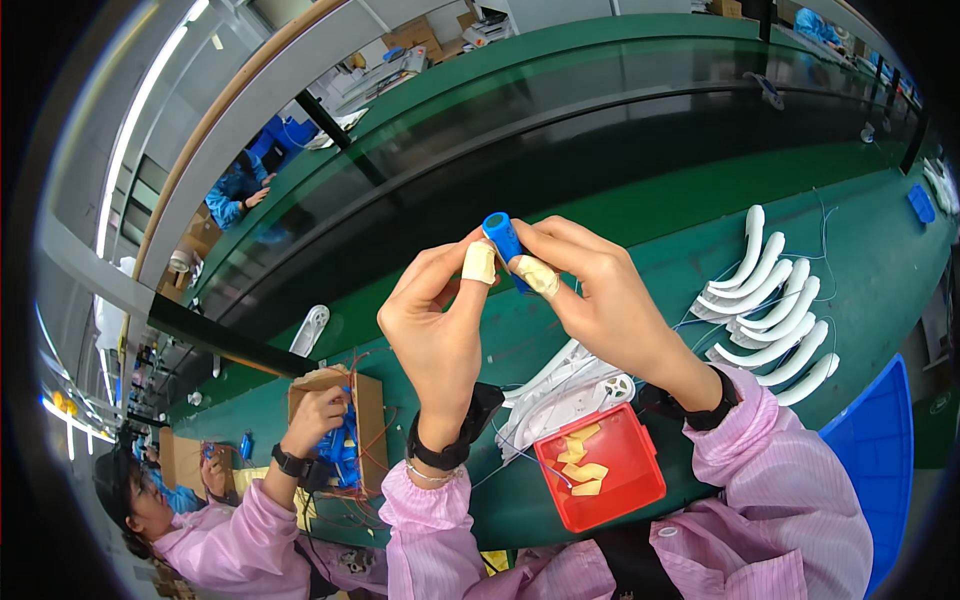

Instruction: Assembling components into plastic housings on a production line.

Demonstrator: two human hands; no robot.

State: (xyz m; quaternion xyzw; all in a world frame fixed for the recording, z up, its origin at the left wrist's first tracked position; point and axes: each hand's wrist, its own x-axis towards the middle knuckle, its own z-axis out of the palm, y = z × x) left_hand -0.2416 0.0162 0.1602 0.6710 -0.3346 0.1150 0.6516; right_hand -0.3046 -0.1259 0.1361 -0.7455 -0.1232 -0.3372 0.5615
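A blue cylindrical battery [503, 236] is held up over the bench, tilted, its round end facing up and away. My left hand [438, 312] pinches it from the left with thumb and fingertips. From the other side, my right hand [598, 282] grips it the same way. Cream-coloured coverings wrap both thumbs. Below the hands sits a red plastic tray [648, 482] with several pale yellow pieces [584, 472] in it. White plastic housings with thin wires [545, 405] lie just behind the tray, partly hidden by my right arm.
Several curved white plastic parts [775, 305] lie on the green bench [660, 250] at right. A blue bin [875, 450] stands at the right edge. To my left, a co-worker's hand [318, 415] reaches into a cardboard box [372, 425] of blue batteries. A dark conveyor [480, 170] runs behind.
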